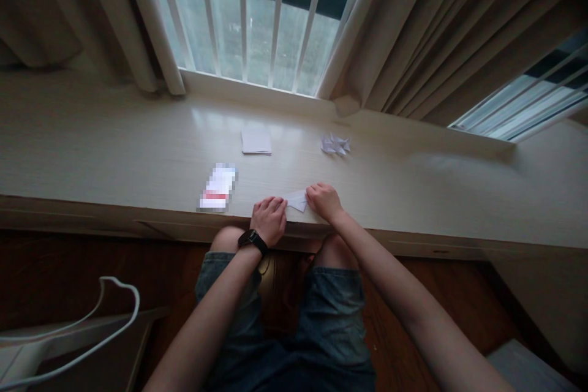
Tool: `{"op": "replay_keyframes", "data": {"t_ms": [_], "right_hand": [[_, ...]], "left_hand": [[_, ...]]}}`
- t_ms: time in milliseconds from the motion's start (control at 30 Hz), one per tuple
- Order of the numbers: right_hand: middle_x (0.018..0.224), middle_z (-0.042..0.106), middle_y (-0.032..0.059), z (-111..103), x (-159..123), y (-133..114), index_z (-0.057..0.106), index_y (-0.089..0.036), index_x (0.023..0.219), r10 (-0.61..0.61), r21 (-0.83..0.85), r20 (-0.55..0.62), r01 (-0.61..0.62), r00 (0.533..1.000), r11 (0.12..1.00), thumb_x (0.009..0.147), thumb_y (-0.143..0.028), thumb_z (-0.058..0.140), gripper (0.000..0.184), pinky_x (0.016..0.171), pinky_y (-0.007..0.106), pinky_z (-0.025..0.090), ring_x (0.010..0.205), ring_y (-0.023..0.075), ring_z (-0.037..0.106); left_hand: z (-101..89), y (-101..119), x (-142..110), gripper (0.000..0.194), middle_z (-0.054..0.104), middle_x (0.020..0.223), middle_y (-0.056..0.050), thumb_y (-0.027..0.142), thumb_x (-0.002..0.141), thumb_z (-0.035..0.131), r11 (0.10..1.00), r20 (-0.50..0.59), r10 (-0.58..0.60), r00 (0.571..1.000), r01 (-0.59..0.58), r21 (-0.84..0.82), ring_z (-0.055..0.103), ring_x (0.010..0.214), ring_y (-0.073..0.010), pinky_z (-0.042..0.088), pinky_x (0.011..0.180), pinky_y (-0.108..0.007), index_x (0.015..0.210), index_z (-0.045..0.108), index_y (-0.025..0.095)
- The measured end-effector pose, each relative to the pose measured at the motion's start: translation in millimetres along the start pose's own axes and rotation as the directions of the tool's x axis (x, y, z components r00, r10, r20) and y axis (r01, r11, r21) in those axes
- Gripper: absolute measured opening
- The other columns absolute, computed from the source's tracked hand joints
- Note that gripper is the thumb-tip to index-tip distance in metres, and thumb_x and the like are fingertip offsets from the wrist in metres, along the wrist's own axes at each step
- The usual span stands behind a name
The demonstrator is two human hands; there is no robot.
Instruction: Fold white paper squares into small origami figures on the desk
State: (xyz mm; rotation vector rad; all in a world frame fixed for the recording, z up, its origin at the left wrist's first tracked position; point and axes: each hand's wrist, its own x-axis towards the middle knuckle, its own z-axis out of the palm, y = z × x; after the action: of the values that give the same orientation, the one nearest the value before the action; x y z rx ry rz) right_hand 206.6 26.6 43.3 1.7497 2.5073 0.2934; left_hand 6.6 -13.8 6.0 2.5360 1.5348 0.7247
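A small piece of folded white paper lies near the front edge of the desk, between my two hands. My left hand, with a black watch on its wrist, is closed on the paper's left end. At the right end, the fingers of my right hand pinch the paper. Farther back, a stack of white paper squares lies on the desk. To its right sits a small cluster of folded white paper pieces. My fingertips partly cover the ends of the paper.
A blurred-out phone-like rectangle lies left of my hands on the pale desk. Behind the desk are a barred window and beige curtains. A white cable loops at lower left.
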Motion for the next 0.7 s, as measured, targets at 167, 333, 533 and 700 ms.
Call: {"op": "replay_keyframes", "data": {"t_ms": [167,333,533,700], "right_hand": [[0.094,0.066,0.0142,2.3,-0.6,10.5,0.064,-0.012,0.091,0.012,-0.005,-0.005,-0.012,1.0,1.0,0.091,-0.017,0.041,0.023,0.078,0.03,0.035,0.09,0.0223,0.055],[0.094,0.067,0.0145,-4.1,-0.9,15.3,0.065,-0.012,0.091,0.069,-0.005,0.024,-0.069,0.997,0.998,0.091,-0.02,0.042,0.024,0.077,0.03,0.036,0.089,0.0223,0.056],[0.094,0.068,0.0122,-7.4,1.5,-20.5,0.064,-0.016,0.09,-0.004,0.06,0.002,0.004,1.0,0.998,0.092,-0.028,0.041,0.026,0.078,0.029,0.037,0.091,0.0218,0.058],[0.097,0.068,0.0113,-5.7,3.4,-43.0,0.061,-0.017,0.097,0.003,0.129,0.051,-0.01,0.999,0.992,0.095,-0.032,0.036,0.029,0.073,0.026,0.039,0.088,0.0197,0.062]], "left_hand": [[-0.5,-0.7,0.2,0.038,0.056,0.127,-0.007,0.026,0.089,0.043,1.0,0.01,-0.002,1.0,0.002,0.005,0.044,0.119,-0.0261,0.033,0.097,-0.043,0.126,0.055,0.027],[-0.9,-1.3,0.3,0.038,0.056,0.127,-0.006,0.026,0.089,0.043,1.0,0.0,0.006,1.0,-0.006,0.0,0.043,0.119,-0.0264,0.033,0.096,-0.043,0.126,0.055,0.027],[-1.8,-1.1,1.1,0.038,0.057,0.126,-0.006,0.026,0.089,0.045,1.0,0.006,0.002,1.0,-0.002,-0.006,0.044,0.119,-0.0264,0.034,0.096,-0.044,0.125,0.056,0.027],[-0.5,-5.3,-1.0,0.036,0.059,0.125,-0.006,0.027,0.088,0.046,0.998,-0.02,0.027,0.999,-0.028,-0.061,0.046,0.12,-0.0251,0.034,0.098,-0.044,0.122,0.059,0.025]]}}
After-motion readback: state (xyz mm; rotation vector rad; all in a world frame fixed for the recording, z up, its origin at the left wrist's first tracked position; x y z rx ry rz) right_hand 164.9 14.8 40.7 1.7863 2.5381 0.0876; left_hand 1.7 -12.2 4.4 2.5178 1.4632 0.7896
